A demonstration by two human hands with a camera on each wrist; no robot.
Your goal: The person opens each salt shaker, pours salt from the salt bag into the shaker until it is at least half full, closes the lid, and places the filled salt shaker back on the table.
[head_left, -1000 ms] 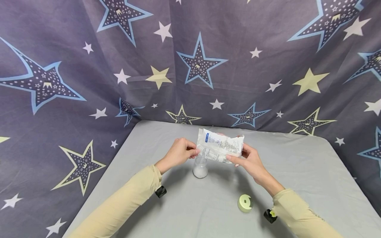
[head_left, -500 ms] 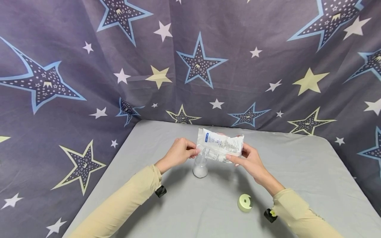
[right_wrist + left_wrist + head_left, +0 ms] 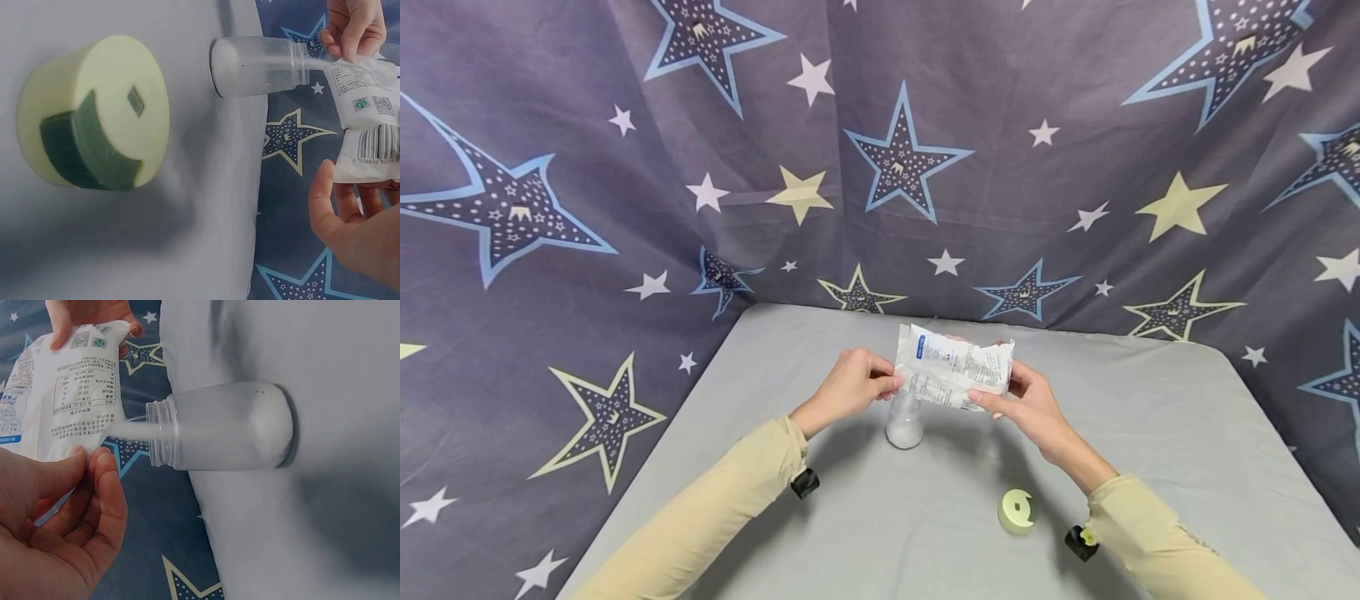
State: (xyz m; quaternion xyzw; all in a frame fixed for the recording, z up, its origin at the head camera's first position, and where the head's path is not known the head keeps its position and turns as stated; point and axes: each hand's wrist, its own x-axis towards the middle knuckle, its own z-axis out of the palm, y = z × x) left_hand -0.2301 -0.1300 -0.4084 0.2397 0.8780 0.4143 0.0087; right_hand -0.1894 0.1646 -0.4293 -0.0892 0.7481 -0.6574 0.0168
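Both hands hold a white printed plastic packet [image 3: 958,367] tilted over the mouth of a clear jar [image 3: 219,428]. My left hand [image 3: 853,382] pinches the packet's lower left corner between thumb and fingers, right beside the jar mouth. The right hand [image 3: 1033,408] grips the other end, thumb in front and fingers behind. From the packet's corner a stream of fine white grains [image 3: 131,430] runs into the jar. White grains [image 3: 225,65] lie at the jar's bottom. The jar stands upright on the table, its mouth partly hidden by the packet in the head view.
A pale green round lid [image 3: 1017,512] with a dark green flap [image 3: 94,147] lies on the table, nearer the right forearm. Grey cloth covers the table [image 3: 895,533]. A dark star-patterned curtain [image 3: 880,167] hangs behind and at the sides.
Both hands and the packet stay almost still over the jar. The jar and the lid have not moved.
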